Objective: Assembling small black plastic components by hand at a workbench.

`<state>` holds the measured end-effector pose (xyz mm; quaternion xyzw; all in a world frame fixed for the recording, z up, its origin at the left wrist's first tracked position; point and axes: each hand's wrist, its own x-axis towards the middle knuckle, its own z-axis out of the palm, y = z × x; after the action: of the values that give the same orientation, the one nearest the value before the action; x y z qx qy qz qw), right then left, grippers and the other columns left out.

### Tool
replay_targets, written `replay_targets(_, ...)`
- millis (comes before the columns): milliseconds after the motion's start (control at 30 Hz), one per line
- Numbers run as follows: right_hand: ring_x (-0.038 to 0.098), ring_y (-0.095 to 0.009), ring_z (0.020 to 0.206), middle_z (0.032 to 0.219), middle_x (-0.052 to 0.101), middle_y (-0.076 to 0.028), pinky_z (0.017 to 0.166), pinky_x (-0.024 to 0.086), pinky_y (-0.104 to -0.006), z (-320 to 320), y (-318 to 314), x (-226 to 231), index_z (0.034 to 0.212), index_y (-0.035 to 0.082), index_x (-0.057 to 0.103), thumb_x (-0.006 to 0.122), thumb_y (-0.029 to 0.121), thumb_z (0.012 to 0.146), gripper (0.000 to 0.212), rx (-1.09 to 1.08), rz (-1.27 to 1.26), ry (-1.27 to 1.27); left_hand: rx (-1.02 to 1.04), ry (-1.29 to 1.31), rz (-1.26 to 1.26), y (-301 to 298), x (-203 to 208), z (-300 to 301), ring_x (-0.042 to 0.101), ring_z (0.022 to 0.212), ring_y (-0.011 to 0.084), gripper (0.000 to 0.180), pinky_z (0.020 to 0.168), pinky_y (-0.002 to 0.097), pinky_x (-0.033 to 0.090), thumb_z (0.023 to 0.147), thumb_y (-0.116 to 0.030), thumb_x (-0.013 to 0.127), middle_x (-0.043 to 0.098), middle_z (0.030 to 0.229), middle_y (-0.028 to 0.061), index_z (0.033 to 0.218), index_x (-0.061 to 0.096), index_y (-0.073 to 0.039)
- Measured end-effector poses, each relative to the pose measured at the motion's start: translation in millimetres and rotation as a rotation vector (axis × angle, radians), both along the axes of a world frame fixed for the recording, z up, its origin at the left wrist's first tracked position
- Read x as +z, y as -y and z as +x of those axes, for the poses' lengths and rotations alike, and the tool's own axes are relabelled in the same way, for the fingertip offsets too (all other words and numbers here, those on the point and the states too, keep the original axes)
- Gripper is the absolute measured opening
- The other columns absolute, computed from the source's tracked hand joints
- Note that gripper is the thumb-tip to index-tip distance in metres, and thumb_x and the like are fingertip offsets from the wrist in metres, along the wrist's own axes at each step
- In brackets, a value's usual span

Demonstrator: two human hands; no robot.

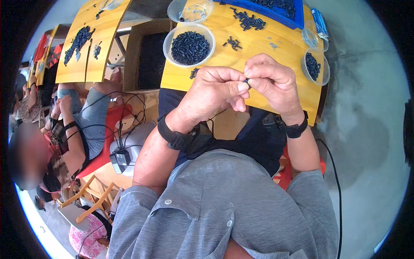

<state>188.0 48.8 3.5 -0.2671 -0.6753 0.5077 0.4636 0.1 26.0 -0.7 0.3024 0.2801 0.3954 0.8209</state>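
My left hand [220, 89] and my right hand [272, 82] meet above the near edge of the yellow table [233, 56]. Between their fingertips is a small black piece [246, 81], mostly hidden by the pinching fingers, so its exact shape cannot be made out. Both hands are closed on it. Beyond my left hand stands a round clear tub [210, 39] full of short black cylindrical pieces [189, 47]. A few similar black pieces [194, 73] lie on the table beside my left hand.
Loose black pieces [249, 20] lie near a blue tray [276, 13]. Another tub [325, 77] of black pieces stands at the right edge. A clear bowl [177, 13] holds small parts. An open cardboard box [133, 52] stands left, near a seated person [92, 112]. Cables [138, 114] hang there.
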Motion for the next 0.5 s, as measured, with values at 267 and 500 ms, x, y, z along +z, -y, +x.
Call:
replay_targets(267, 0.059, -0.018, 0.088, 0.094, 0.061, -0.011, 0.077, 0.047, -0.0278, 7.0, -0.2, 5.7, 0.094, 0.002, 0.066, 0.061, 0.001, 0.082, 0.014, 0.05, 0.051, 0.068, -0.02, -0.1, 0.032, -1.4, 4.6, 1.1, 0.065, 0.061, 0.015, 0.012, 0.057, 0.0257, 0.054, 0.085, -0.006, 0.062, 0.066, 0.078, 0.0094, 0.094, 0.064, 0.003)
replay_targets(500, 0.058, -0.018, 0.089, 0.097, 0.06, -0.012, 0.078, 0.047, -0.0284, 8.7, -1.4, 6.7, 0.094, 0.001, 0.066, 0.059, 0.001, 0.082, 0.014, 0.094, -0.024, 0.017, -0.029, -0.12, 0.054, -0.4, 8.4, 3.0, 0.065, 0.062, 0.0145, 0.012, 0.057, 0.0256, 0.053, 0.085, -0.007, 0.062, 0.067, 0.081, 0.0093, 0.092, 0.065, 0.002)
